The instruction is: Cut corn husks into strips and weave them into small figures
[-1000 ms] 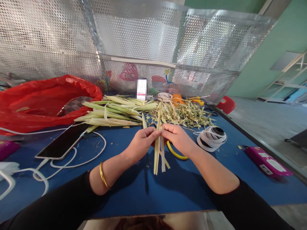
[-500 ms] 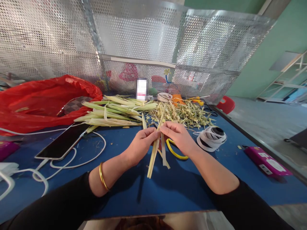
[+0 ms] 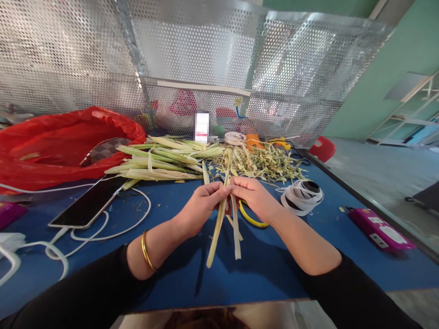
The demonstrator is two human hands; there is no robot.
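Note:
Pale strips of corn husk [image 3: 216, 233] are pinched between the fingers of my left hand [image 3: 206, 203]; their ends hang down toward me and their tops point away. My right hand [image 3: 252, 196] touches it fingertip to fingertip, pinching the husk strips where they cross. A whitish strip [image 3: 236, 233] hangs below the right fingers, with a thinner strip beside it. Just behind my right hand, yellow-handled scissors [image 3: 252, 220] lie partly hidden on the table. Beyond both hands is a pile of long green-white corn husks [image 3: 164, 160].
Chopped husk scraps [image 3: 267, 162] heap at the back. A cone of white thread [image 3: 302, 197] stands right of my hands, near a magenta pack [image 3: 380, 228]. On the left are a phone [image 3: 91, 201], white cables and a red plastic bag [image 3: 68, 146]. A perforated metal screen [image 3: 199, 50] rises behind.
The whitish strip now hangs lower and straighter below my right hand. The left strips' ends have come slightly lower and closer together. Both hands stay almost in place.

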